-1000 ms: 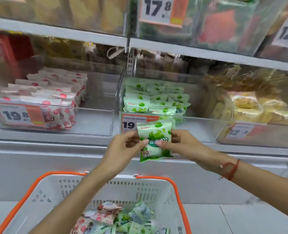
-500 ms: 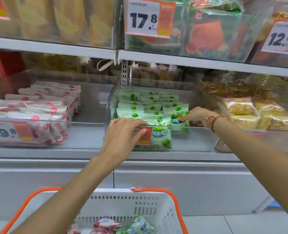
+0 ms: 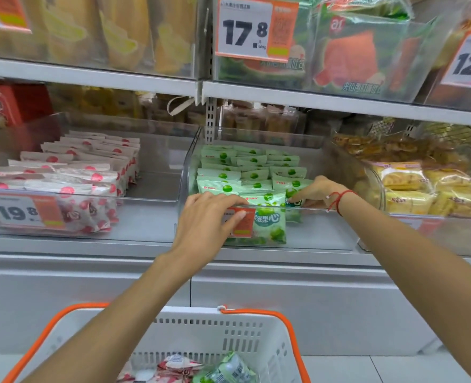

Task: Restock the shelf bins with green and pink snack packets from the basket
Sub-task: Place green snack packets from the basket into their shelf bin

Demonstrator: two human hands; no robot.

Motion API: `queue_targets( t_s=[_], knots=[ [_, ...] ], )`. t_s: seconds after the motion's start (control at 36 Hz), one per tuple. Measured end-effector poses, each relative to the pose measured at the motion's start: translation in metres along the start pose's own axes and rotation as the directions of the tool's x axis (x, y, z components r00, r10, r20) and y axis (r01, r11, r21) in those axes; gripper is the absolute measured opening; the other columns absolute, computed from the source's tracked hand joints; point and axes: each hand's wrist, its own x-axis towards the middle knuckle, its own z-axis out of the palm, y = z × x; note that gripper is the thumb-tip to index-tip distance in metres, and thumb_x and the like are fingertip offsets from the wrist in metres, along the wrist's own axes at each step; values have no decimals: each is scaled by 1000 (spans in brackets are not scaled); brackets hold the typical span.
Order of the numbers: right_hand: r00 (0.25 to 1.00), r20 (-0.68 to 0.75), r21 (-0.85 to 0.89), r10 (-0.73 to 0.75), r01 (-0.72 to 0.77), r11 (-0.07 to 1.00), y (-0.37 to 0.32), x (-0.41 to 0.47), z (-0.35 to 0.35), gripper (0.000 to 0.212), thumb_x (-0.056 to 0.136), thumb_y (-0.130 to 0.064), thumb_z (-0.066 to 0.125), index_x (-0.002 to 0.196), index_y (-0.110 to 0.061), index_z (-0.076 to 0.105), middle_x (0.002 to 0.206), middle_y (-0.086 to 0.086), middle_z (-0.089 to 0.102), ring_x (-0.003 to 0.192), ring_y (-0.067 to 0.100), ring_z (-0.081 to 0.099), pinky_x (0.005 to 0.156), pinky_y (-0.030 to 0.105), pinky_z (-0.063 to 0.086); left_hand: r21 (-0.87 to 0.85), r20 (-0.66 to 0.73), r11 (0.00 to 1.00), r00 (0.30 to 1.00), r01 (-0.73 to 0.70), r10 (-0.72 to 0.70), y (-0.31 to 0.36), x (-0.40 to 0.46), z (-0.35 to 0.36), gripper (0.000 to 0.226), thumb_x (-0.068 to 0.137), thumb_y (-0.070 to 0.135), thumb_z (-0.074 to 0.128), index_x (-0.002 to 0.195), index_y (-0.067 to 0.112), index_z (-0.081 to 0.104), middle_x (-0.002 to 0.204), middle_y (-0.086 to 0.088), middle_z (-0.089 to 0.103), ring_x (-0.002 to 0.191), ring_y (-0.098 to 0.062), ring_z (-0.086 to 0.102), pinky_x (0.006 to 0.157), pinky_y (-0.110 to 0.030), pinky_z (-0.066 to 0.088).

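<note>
The clear middle bin (image 3: 322,211) holds rows of green snack packets (image 3: 253,167). One green packet (image 3: 270,217) stands upright just behind its front wall. My left hand (image 3: 209,217) lies over that wall, fingers stretched across the packet's top edge and thumb on the orange price tag (image 3: 241,221). My right hand (image 3: 318,192) is inside the bin, its fingertips pressing on a green packet (image 3: 293,201) in the right-hand row. Pink packets (image 3: 90,172) fill the left bin (image 3: 145,200). The white, orange-rimmed basket (image 3: 228,330) below holds pink and green packets (image 3: 201,369).
A bin of yellow snack packs (image 3: 411,189) stands to the right. The shelf above (image 3: 311,98) carries more bins with price tags close over my hands. Below the bins, a grey shelf front (image 3: 311,299) runs behind the basket.
One second ago both hands held a green packet in front of the shelf. It now stands inside the green bin, with my left hand over the front wall and my right hand inside.
</note>
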Motion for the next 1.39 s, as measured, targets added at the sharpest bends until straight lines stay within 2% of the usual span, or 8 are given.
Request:
queue_targets(
  t_s=[0.39, 0.67, 0.86, 1.03, 1.14, 1.25, 1.31, 1.39],
  knots=[
    [759, -334, -268, -558, 492, 829, 13, -123, -24, 26, 83, -20, 70, 108, -20, 62, 96, 0, 66, 81, 14, 57, 72, 28, 47, -33, -221, 997, 973, -73, 64, 11, -32, -8, 27, 87, 29, 63, 113, 25, 64, 111, 9, 65, 107, -13, 51, 94, -24, 27],
    [813, 453, -221, -366, 500, 837, 62, -154, 124, 12, 82, -17, 70, 94, -17, 72, 80, 0, 67, 62, 1, 55, 65, 18, 45, -114, 196, 936, 931, 333, -307, -19, -141, 26, 21, 89, 23, 64, 109, 30, 67, 106, 20, 65, 98, -3, 58, 89, -27, 42],
    [540, 831, -433, 131, 481, 762, 128, -147, 249, 39, 93, -23, 60, 127, -7, 56, 95, 8, 61, 70, 16, 53, 70, 27, 46, 148, 864, 921, 405, 361, -298, -64, -220, 69, 38, 95, 38, 53, 130, 26, 54, 140, 4, 50, 123, -18, 51, 99, -30, 42],
    [395, 861, -492, 319, 490, 720, 165, -158, 314, 39, 98, -17, 49, 134, -1, 50, 75, 0, 47, 60, 17, 42, 56, 27, 44, 159, 987, 928, -85, 336, -138, -67, -274, 92, 57, 98, 53, 38, 147, 25, 32, 152, -3, 34, 134, -24, 38, 108, -36, 34],
    [239, 853, -516, 463, 513, 686, 173, -167, 322, 54, 97, -30, 50, 139, 3, 40, 108, 21, 60, 71, 22, 54, 68, 26, 53, 141, 982, 919, 68, 368, -178, -70, -284, 94, 43, 99, 44, 44, 138, 27, 47, 144, -1, 46, 123, -22, 50, 97, -32, 40],
    [534, 754, -645, 383, 493, 584, 229, -105, 336, 34, 99, -30, 47, 120, -5, 58, 119, 21, 63, 112, 17, 55, 92, 20, 44, 155, 965, 918, 144, 365, -220, -69, -291, 99, 33, 100, 28, 47, 133, 27, 54, 146, 6, 44, 130, -17, 45, 102, -32, 41],
    [434, 810, -575, 393, 463, 674, 236, -107, 329, 53, 92, -36, 56, 138, -11, 47, 145, 7, 43, 129, 20, 44, 102, 31, 40, 167, 957, 916, 162, 365, -239, -68, -293, 102, 34, 100, 22, 47, 133, 27, 54, 144, 5, 47, 127, -17, 48, 101, -33, 43],
    [329, 881, -469, 341, 507, 723, 194, -151, 306, 31, 80, -28, 74, 102, -8, 66, 89, 1, 59, 77, 17, 54, 70, 26, 43, 164, 958, 916, 164, 365, -236, -67, -291, 103, 38, 97, 21, 52, 135, 25, 51, 143, 2, 47, 126, -19, 48, 101, -35, 43]
  ],
)
